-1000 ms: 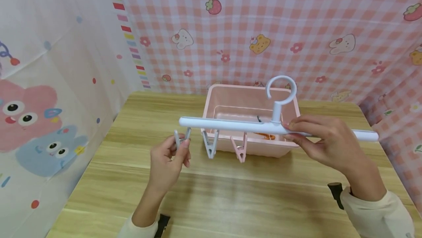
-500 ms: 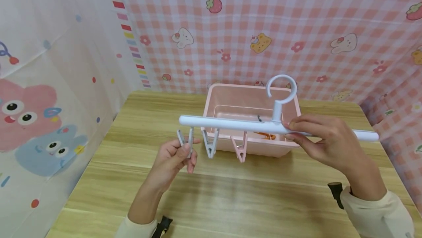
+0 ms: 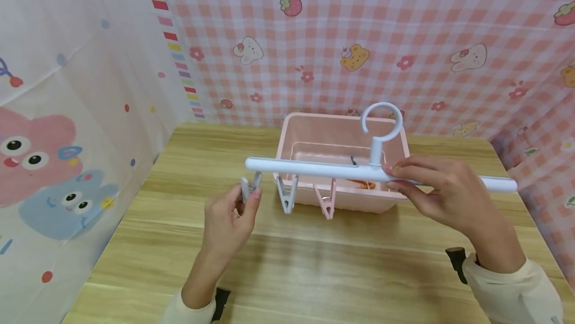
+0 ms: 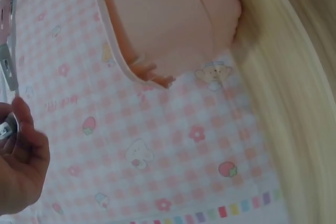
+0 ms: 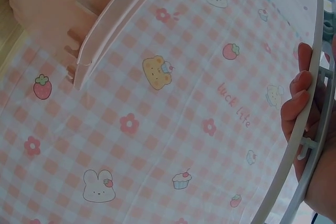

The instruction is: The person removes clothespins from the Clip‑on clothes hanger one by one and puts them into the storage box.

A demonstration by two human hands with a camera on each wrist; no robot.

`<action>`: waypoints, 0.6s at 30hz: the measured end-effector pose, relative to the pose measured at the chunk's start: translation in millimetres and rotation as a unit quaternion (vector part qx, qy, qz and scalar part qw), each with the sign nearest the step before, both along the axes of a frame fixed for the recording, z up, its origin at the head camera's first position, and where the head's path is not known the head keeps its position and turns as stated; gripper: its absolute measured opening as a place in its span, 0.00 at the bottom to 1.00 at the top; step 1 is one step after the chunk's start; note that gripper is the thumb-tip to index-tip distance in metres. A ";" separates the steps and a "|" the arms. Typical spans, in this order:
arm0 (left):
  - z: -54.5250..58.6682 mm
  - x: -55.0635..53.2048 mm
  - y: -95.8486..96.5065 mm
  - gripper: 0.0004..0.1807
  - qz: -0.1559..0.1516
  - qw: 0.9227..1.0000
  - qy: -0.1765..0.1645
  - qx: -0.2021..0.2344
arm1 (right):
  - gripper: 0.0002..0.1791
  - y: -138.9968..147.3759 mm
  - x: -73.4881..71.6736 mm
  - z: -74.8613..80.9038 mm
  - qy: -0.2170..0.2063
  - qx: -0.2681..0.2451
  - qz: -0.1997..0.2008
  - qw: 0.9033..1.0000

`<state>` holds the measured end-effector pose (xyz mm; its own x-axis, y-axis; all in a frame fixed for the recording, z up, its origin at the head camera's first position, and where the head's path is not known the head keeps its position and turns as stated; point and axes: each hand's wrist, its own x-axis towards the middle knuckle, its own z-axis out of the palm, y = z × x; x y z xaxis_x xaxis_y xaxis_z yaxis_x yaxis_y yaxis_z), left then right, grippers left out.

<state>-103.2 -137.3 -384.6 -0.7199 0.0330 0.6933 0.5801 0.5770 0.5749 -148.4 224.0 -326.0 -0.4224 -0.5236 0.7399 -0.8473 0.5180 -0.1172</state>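
In the head view, my right hand (image 3: 449,194) grips a pale blue hanger (image 3: 310,168), a straight bar with an open ring hook, just right of the hook. Below the bar's left end, my left hand (image 3: 229,219) pinches a grey clip (image 3: 250,187) between thumb and fingers, its arms pointing up. Whether that clip joins the bar cannot be made out. Another grey clip (image 3: 287,195) and a pink clip (image 3: 327,199) hang beneath the bar. The left wrist view shows the left hand (image 4: 26,166) at its edge; the right wrist view has the right hand (image 5: 302,98) around the bar.
A pink plastic bin (image 3: 341,203) stands behind and below the hanger on the wooden table (image 3: 314,274). Inside lie an orange clip (image 3: 363,184) and a small dark piece (image 3: 353,160). A checked cloth (image 3: 314,29) hangs behind the table, another printed cloth (image 3: 99,129) at left.
My left fingers spread apart around the grey clip half a second ago, then gathered in again, and the clip's arms now stand closer together. The right hand and hanger have hardly moved.
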 end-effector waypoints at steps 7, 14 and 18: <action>4.4 5.2 -0.7 0.07 -0.115 0.976 -0.124 0.138 | 0.27 0.5 -1.0 0.1 0.003 -0.003 0.004 1.000; 8.5 8.8 -7.3 0.14 -0.289 0.864 -0.278 0.303 | 0.26 0.7 -1.6 0.2 0.005 -0.012 0.016 1.000; 8.0 8.7 -8.8 0.15 -0.327 0.835 -0.295 0.329 | 0.26 0.1 -0.8 0.6 -0.001 -0.015 0.017 1.000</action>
<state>-94.5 -146.1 -376.7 -0.9196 0.3054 0.2472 0.1509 -0.3064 0.9399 -149.2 224.1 -325.4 -0.4060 -0.5153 0.7547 -0.8639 0.4859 -0.1330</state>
